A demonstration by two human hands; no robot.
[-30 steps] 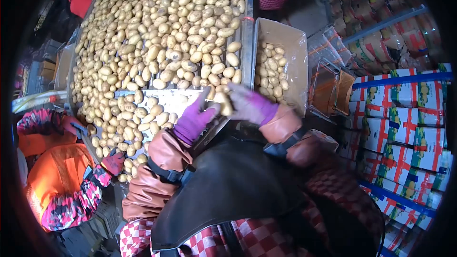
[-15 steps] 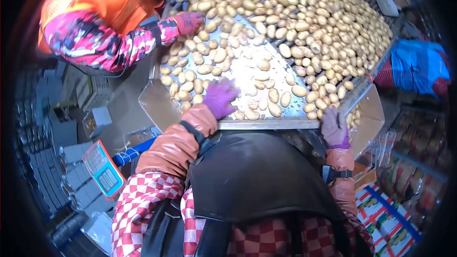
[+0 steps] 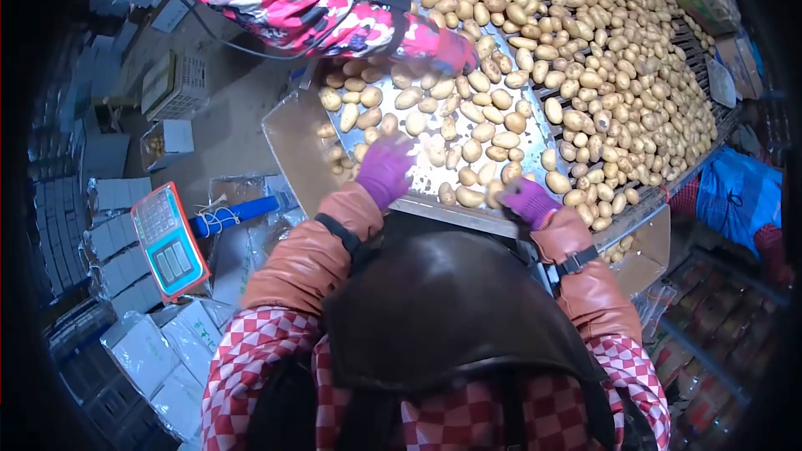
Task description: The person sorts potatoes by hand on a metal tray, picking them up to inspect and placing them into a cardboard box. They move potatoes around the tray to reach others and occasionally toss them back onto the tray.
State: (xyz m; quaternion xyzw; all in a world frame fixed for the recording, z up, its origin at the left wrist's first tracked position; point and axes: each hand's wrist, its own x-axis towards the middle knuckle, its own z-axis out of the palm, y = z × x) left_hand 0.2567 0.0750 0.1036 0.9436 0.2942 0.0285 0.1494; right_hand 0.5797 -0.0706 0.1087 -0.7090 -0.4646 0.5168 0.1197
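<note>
Pale yellow potatoes (image 3: 472, 150) lie scattered over a shiny metal tray (image 3: 468, 218) in front of me. My left hand (image 3: 387, 171), in a purple glove, is over the tray's near left part, its fingers stretched toward the potatoes and somewhat blurred. At the near edge on the right, my right hand (image 3: 532, 203), gloved in purple, has its fingers apart and pointing left. Its fingertips are right beside a potato (image 3: 494, 193). Neither hand shows a potato lifted in it.
A co-worker's gloved hand (image 3: 455, 52) reaches over the tray's far side. Beyond lies a large heap of potatoes (image 3: 610, 75) on a slatted surface. Cardboard chutes (image 3: 292, 146) flank the tray. A scale (image 3: 171, 242) stands left, near stacked boxes (image 3: 154, 355).
My right hand has moved left from the tray's right corner to the potatoes at the near edge. The co-worker's hand has reached farther across the tray. The view has shifted.
</note>
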